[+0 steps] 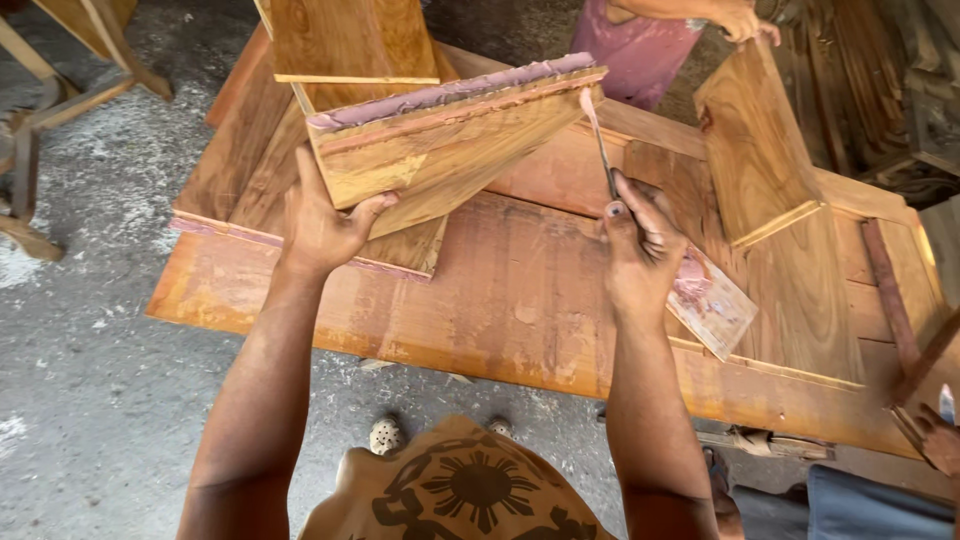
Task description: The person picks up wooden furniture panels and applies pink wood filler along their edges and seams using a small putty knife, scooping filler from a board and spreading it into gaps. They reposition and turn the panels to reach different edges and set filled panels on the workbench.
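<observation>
Left hand point(325, 225) grips lower edge of wooden panel point(450, 140), fingers curled round it, thumb on face; panel held tilted above table point(500, 300). Pinkish-purple putty point(450, 92) spread along panel's top edge. Right hand point(640, 250) fingers pinched round thin putty knife point(598, 140), blade tip touching panel's right end. Small putty-smeared board point(715, 300) tucked under right hand. Another person's hand point(740, 20) on upright panel point(755, 140), far right.

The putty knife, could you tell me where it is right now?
In the right hand, right of centre; the putty knife points up to the filler-coated wooden panel.
</observation>
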Motion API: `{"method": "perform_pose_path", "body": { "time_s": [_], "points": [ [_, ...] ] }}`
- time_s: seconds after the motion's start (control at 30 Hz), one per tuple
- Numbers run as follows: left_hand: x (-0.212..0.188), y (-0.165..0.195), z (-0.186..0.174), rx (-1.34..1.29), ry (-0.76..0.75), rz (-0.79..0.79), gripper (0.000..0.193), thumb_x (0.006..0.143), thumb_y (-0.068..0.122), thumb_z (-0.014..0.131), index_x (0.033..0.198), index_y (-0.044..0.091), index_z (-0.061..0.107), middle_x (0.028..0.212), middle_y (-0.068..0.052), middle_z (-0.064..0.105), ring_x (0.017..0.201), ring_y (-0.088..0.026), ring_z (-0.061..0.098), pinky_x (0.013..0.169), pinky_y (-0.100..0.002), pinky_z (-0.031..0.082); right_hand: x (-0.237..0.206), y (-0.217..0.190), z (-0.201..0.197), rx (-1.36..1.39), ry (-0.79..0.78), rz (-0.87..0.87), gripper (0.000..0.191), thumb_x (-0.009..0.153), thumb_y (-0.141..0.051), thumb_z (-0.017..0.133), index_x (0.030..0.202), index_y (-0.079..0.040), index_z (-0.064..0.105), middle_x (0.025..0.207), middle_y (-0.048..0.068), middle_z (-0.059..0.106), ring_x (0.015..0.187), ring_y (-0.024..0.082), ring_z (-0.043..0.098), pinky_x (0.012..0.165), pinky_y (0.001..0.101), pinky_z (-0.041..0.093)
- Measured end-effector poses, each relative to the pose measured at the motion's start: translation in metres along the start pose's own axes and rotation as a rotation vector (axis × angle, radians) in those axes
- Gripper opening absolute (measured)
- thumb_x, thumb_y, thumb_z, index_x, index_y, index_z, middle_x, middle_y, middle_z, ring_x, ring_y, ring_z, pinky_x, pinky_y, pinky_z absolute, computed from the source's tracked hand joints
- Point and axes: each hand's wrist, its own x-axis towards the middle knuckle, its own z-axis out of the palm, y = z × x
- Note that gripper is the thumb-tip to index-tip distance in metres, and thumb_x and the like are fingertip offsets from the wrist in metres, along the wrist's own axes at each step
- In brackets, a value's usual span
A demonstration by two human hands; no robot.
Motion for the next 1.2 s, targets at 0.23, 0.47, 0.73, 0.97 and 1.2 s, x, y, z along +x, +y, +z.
{"method": "perform_pose_path", "body": {
  "time_s": [0.23, 0.47, 0.73, 0.97, 1.2],
  "points": [
    [-0.004, 0.003, 0.004, -0.018, 0.019, 0.018, 0.080, 0.087, 0.035, 0.092, 0.132, -0.004, 0.040, 0.117, -0.025, 0.074, 0.114, -0.039, 0.073, 0.087, -0.045, 0.062, 0.004, -0.013, -0.004, -0.351, 0.011, -0.198, 0.042, 0.093, 0.015, 0.070, 0.130, -0.005, 0.072, 0.120, 0.010, 0.067, 0.099, 0.013, 0.064, 0.081, 0.0243, 0.054],
    [-0.009, -0.001, 0.008, -0.013, 0.027, 0.036, 0.084, 0.088, 0.037, 0.093, 0.135, -0.007, 0.040, 0.116, -0.024, 0.075, 0.113, -0.038, 0.074, 0.086, -0.043, 0.063, 0.015, -0.052, -0.031, -0.585, -0.115, -0.311, 0.038, 0.095, 0.010, 0.070, 0.131, 0.000, 0.073, 0.121, 0.015, 0.069, 0.107, 0.019, 0.069, 0.089, 0.0277, 0.056],
    [-0.014, -0.001, 0.010, -0.046, 0.022, 0.081, 0.086, 0.092, 0.036, 0.091, 0.143, -0.007, 0.037, 0.121, -0.023, 0.076, 0.117, -0.038, 0.075, 0.091, -0.042, 0.064, 0.022, -0.083, -0.036, -0.723, -0.125, -0.269, 0.036, 0.090, 0.007, 0.068, 0.124, 0.000, 0.076, 0.114, 0.016, 0.071, 0.093, 0.023, 0.072, 0.079, 0.0314, 0.057],
    [-0.013, -0.001, 0.012, -0.010, 0.026, 0.091, 0.091, 0.090, 0.036, 0.093, 0.142, -0.008, 0.034, 0.120, -0.026, 0.074, 0.115, -0.041, 0.074, 0.089, -0.044, 0.063, 0.026, -0.091, -0.037, -0.784, -0.182, -0.300, 0.034, 0.091, 0.008, 0.063, 0.122, 0.001, 0.076, 0.112, 0.016, 0.074, 0.088, 0.022, 0.073, 0.077, 0.0322, 0.059],
    [-0.012, -0.005, 0.014, 0.015, 0.047, 0.075, 0.085, 0.087, 0.042, 0.094, 0.134, -0.004, 0.040, 0.116, -0.023, 0.075, 0.111, -0.041, 0.074, 0.085, -0.046, 0.063, 0.009, -0.073, -0.025, -0.502, -0.177, -0.108, 0.038, 0.093, 0.011, 0.058, 0.124, -0.003, 0.076, 0.105, 0.012, 0.074, 0.079, 0.013, 0.068, 0.064, 0.0231, 0.055]
  ]
}}
